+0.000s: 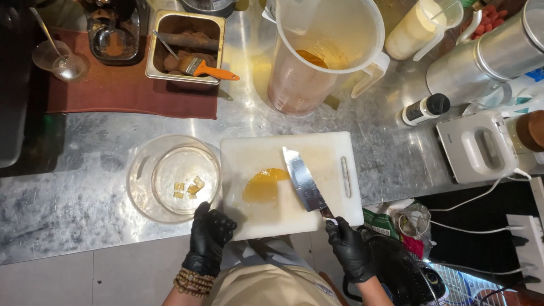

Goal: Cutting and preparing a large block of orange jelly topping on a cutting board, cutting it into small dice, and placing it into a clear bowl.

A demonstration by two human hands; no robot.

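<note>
1. Steel worktop [85, 192], scuffed and shiny, carries everything; a dark red cloth [124, 90] lies toward its far left corner.
2. Large clear plastic jug [317, 54] stands at the far edge, behind the board.
3. White cutting board [334, 147] sits at the near edge, an amber, half-round slab [264, 184] lying on its middle.
4. Clear glass bowl [170, 175] rests just beside the board's left edge, a few small amber cubes [190, 187] inside.
5. Knife [303, 181] lies blade-flat on the board, just right of the slab.
6. Right hand [350, 249], in a black glove, has its fingers closed round the knife handle at the board's near right corner.
7. Left hand [211, 235], gloved too, rests its curled fingers on the board's near left corner, holding nothing.
</note>
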